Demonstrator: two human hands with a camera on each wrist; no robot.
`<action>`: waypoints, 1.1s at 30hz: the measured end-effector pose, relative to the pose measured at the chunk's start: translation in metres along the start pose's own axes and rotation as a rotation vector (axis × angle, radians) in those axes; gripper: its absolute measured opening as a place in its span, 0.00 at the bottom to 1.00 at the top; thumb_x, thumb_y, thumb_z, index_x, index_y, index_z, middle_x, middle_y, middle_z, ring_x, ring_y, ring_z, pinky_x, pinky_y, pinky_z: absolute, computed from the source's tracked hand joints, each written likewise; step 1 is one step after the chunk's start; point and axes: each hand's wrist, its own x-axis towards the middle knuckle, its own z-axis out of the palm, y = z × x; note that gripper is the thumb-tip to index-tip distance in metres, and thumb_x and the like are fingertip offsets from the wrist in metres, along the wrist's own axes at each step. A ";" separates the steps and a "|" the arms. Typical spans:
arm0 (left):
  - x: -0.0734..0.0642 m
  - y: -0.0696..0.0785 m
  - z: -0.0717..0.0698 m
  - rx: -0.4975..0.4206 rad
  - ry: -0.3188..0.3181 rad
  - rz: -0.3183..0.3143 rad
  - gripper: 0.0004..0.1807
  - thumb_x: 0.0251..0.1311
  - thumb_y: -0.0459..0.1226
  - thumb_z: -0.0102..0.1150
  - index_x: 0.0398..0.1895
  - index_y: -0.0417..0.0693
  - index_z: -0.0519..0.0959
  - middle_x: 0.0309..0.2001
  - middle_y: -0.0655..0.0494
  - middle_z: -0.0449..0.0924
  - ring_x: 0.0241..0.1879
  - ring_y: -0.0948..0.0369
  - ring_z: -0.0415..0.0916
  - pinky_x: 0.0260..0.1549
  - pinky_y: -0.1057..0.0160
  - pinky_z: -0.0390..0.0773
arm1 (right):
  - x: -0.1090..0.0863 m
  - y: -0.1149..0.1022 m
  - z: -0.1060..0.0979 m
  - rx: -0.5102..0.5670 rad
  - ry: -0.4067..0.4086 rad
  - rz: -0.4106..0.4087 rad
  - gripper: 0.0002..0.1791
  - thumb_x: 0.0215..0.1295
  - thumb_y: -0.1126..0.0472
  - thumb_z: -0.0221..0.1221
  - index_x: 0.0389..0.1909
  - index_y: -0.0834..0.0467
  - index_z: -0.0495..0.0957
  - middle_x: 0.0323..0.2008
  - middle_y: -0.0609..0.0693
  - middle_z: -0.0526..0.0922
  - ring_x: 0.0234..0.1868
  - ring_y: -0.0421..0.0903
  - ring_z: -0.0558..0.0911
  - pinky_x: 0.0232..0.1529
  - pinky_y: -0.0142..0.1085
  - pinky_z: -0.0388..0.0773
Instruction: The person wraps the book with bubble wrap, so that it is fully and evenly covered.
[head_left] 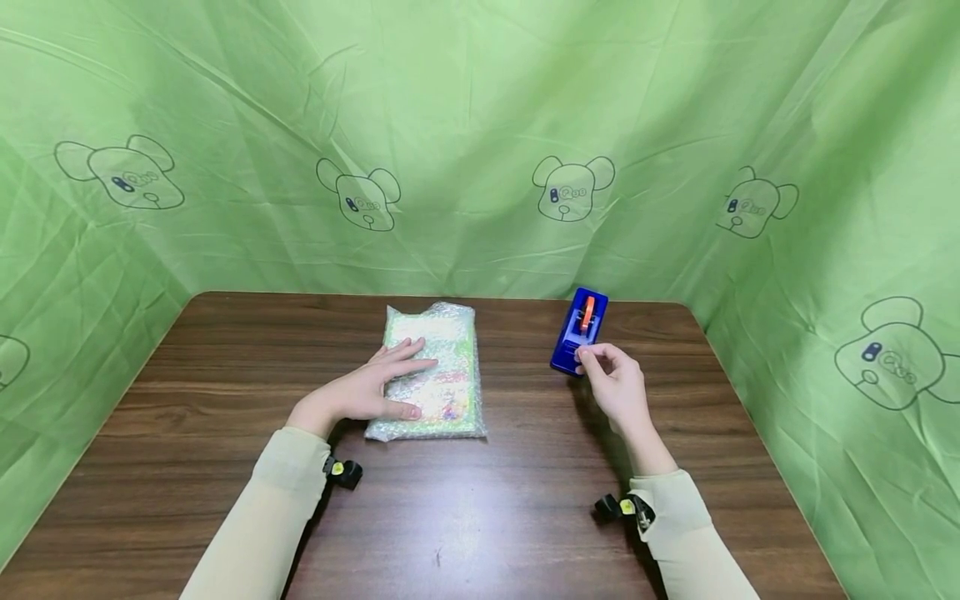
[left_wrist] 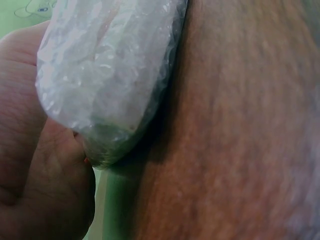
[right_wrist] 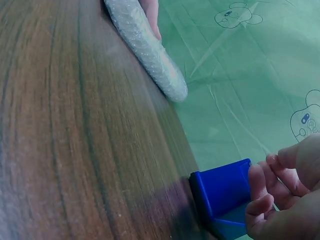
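A flat, colourfully printed item in bubble wrap (head_left: 450, 342) lies on the table, left of centre in the head view. My left hand (head_left: 375, 387) rests on its left part with the fingers spread. To the right stands a blue tape dispenser (head_left: 567, 342) holding an orange roll (head_left: 588, 313). The thumb and fingertips of my right hand (head_left: 621, 392) come together at the dispenser's near end, pinching the clear tape end, which shows only as a faint glint in the right wrist view. Bubble wrap (left_wrist: 110, 60) hides part of the left hand (left_wrist: 45, 165) in the left wrist view.
Both things lie on a dark wooden table (head_left: 465, 517), towards its far edge. A green curtain (head_left: 465, 125) printed with bear heads hangs behind and along both sides. Each wrist carries a small black camera.
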 end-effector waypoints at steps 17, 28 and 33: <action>0.000 0.000 -0.001 -0.007 -0.011 -0.018 0.47 0.66 0.53 0.77 0.86 0.57 0.67 0.90 0.48 0.42 0.88 0.40 0.31 0.83 0.33 0.29 | -0.005 -0.004 -0.001 -0.083 -0.074 0.094 0.11 0.79 0.59 0.67 0.49 0.64 0.89 0.39 0.58 0.91 0.26 0.42 0.80 0.23 0.30 0.73; 0.000 -0.002 -0.001 -0.001 -0.006 -0.010 0.48 0.65 0.54 0.77 0.86 0.58 0.67 0.90 0.49 0.42 0.88 0.42 0.31 0.83 0.34 0.29 | -0.008 0.000 -0.004 -0.101 -0.076 0.093 0.10 0.77 0.60 0.69 0.47 0.64 0.90 0.40 0.63 0.92 0.27 0.37 0.78 0.24 0.29 0.72; 0.000 -0.001 0.000 -0.006 -0.009 -0.014 0.47 0.66 0.55 0.77 0.86 0.59 0.67 0.90 0.50 0.42 0.88 0.43 0.31 0.83 0.34 0.29 | -0.008 0.002 -0.004 -0.087 -0.071 0.089 0.10 0.76 0.60 0.70 0.46 0.64 0.90 0.39 0.62 0.92 0.26 0.34 0.76 0.22 0.28 0.70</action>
